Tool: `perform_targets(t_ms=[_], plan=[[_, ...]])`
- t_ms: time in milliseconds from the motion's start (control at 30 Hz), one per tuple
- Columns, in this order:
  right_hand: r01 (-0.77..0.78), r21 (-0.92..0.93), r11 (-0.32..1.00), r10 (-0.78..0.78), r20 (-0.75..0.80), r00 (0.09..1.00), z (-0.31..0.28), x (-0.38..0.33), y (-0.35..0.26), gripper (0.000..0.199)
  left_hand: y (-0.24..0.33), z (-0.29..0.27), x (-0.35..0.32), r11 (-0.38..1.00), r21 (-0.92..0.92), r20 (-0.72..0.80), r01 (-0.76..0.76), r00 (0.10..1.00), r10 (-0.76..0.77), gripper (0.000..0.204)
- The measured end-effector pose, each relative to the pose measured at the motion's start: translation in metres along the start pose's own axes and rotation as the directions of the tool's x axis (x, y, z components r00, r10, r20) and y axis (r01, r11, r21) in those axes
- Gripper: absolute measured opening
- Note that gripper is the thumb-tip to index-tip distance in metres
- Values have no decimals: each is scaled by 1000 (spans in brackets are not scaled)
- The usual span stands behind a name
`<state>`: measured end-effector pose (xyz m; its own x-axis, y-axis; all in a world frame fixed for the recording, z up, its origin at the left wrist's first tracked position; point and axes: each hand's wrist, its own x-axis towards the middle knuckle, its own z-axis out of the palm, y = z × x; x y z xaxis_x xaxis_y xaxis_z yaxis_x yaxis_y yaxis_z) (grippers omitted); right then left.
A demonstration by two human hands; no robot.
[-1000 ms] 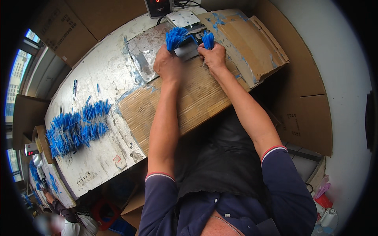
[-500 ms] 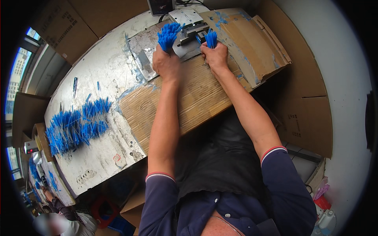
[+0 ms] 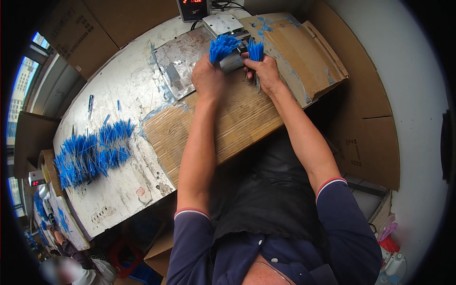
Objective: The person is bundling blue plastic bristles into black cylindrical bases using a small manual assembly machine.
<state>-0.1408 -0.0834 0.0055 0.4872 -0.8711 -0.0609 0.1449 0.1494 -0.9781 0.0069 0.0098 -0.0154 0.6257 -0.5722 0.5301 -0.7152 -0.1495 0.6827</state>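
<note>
My left hand is closed around a thick bundle of thin blue-ended wires, with the blue ends pointing up and to the right. Close beside it, my right hand pinches a smaller bundle of the same kind. Blue ends stand up above those fingers, and thin pale stems hang below them. Both hands are above the near side of a small metal device, which the left bundle partly covers. On the left of the table lies a large pile of loose blue-ended wires.
Cardboard sheeting covers the table's front edge, and a flattened carton lies right of the device. A box with a red display stands behind. A pen-like tool lies on the white tabletop. Another person sits at lower left.
My left hand has moved right, bringing its bundle nearer the other one. My right hand has shifted slightly right and nearer to me. Red digits now show on the display.
</note>
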Motion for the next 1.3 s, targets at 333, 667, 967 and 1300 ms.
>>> perform_targets(t_ms=[333, 667, 967, 1300], plan=[[-45, 109, 993, 54, -76, 996, -12, -2, 2, 15, 6, 0, 0, 999, 37, 23, 24, 999, -25, 12], [-74, -20, 997, 73, -66, 995, -10, -8, -6, 18, 0, 4, 1, 982, 186, -5, -27, 1000, 29, 8], [-28, -299, 954, -7, -116, 993, 5, 11, 3, 15, 9, -3, 2, 988, -33, -121, 149, 981, -151, 7], [-14, -288, 958, -49, -209, 977, 15, 10, 5, 14, 4, -4, 2, 988, -35, -118, 148, 982, -151, 6]])
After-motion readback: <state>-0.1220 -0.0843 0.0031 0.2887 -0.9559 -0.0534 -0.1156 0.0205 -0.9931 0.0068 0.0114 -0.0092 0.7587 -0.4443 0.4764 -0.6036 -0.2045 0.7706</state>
